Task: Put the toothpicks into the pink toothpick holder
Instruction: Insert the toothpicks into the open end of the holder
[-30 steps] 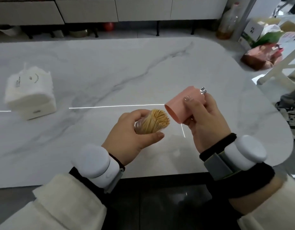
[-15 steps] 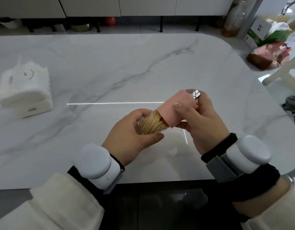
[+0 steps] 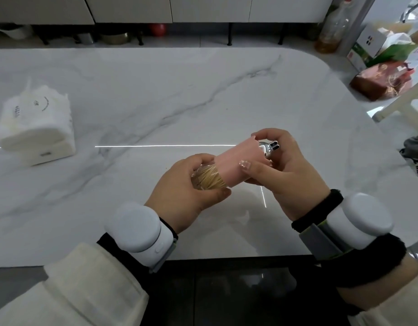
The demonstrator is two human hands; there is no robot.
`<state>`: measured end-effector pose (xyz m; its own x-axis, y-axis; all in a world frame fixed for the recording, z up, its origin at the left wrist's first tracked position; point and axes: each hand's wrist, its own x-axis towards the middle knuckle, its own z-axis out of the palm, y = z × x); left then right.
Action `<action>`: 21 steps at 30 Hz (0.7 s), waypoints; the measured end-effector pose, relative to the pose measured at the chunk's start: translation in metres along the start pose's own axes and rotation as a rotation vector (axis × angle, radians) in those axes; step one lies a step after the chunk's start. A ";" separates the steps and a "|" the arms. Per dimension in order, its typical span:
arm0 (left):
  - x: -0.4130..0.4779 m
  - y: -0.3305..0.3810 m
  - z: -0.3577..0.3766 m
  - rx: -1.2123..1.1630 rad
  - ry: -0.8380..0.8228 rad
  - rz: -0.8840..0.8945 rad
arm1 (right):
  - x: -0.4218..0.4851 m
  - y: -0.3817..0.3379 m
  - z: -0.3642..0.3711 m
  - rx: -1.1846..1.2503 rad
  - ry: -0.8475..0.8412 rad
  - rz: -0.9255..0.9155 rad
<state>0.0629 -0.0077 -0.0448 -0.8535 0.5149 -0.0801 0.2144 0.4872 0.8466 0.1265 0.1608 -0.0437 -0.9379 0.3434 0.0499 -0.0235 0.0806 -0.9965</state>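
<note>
My left hand (image 3: 186,194) grips a clear container packed with a bundle of toothpicks (image 3: 210,181), lying roughly sideways above the table's near edge. My right hand (image 3: 285,175) holds the pink toothpick holder (image 3: 238,164), tilted with its open mouth pointing left. The holder's mouth is slid over the tips of the toothpicks, so only the lower part of the bundle shows. A shiny silver knob (image 3: 269,148) sticks out of the holder's far end between my right fingers.
The white marble table (image 3: 156,95) carries a white tissue pack (image 3: 36,132) at the left. Off the table's right edge are a bottle (image 3: 330,31), boxes and bags (image 3: 379,78) and a white chair leg (image 3: 405,100). Cabinets run along the back.
My right hand has brought the pink holder leftwards from beside the toothpicks and pushed its mouth over their tips, further now than half a second ago. My left hand has held steady.
</note>
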 end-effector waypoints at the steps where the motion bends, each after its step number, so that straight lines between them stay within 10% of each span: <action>1: 0.000 0.000 0.000 0.005 0.000 -0.001 | 0.000 0.000 0.000 -0.019 -0.001 0.000; 21: 0.001 -0.001 0.002 -0.070 0.006 0.036 | -0.002 0.003 0.003 -0.099 -0.040 0.108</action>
<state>0.0629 -0.0063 -0.0463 -0.8490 0.5263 -0.0461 0.2111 0.4180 0.8836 0.1272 0.1578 -0.0475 -0.9463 0.3173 -0.0619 0.1105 0.1376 -0.9843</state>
